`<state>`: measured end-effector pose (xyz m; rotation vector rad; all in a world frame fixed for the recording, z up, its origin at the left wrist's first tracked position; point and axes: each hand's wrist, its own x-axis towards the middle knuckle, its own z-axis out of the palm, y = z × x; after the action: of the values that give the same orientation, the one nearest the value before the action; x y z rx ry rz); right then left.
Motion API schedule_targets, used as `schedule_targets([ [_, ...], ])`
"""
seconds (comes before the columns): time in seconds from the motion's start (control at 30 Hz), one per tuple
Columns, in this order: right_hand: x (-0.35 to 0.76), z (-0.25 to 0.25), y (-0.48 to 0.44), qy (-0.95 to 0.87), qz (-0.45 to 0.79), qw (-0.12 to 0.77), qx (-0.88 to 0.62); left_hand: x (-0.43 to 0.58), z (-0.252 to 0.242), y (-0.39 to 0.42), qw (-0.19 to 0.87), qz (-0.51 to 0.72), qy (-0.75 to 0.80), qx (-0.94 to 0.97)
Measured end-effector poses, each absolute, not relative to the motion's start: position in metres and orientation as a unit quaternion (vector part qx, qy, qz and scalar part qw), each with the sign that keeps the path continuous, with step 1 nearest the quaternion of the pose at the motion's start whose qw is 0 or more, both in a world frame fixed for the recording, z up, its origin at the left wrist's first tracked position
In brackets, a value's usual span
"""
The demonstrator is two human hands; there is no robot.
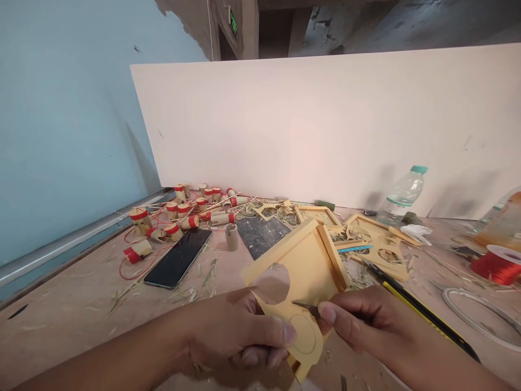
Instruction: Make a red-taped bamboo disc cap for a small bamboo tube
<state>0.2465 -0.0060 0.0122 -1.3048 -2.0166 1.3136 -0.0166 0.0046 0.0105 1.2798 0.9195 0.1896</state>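
My left hand (260, 328) is closed on the near left edge of a yellow box lid (313, 266) with raised rims, its thumb pressed on the face. A large round opening is cut through the lid's left side, and a circle is drawn near its lower end. Between the fingertips of my right hand (366, 320) is a small dark pointed blade (305, 306). Its tip lies at the lid's surface, between the opening and the drawn circle. Whether the tip has gone into the material I cannot tell. The blade's rear end is hidden by my fingers.
Several small tubes with red bands (171, 210) and red cords lie at the left, behind a phone (179, 258). More cut yellow pieces (378, 247) and shavings are further back. At the right are a utility knife (427, 315), a plastic bottle (402, 195) and a red thread spool (494, 266).
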Motion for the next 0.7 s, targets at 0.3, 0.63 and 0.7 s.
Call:
schedule_targets([
  [0.3, 0.247, 0.009, -0.003, -0.674, 0.518, 0.206, -0.485, -0.016, 0.008, 0.007, 0.716, 0.097, 0.391, 0.571],
  [0.63, 0.241, 0.007, -0.009, -0.632, 0.508, 0.28, -0.515, -0.003, 0.01, 0.005, 0.649, 0.302, 0.292, 0.634],
  [0.7, 0.239, 0.006, -0.01, -0.625, 0.505, 0.287, -0.522, -0.002, 0.008, 0.004, 0.649, 0.31, 0.291, 0.631],
])
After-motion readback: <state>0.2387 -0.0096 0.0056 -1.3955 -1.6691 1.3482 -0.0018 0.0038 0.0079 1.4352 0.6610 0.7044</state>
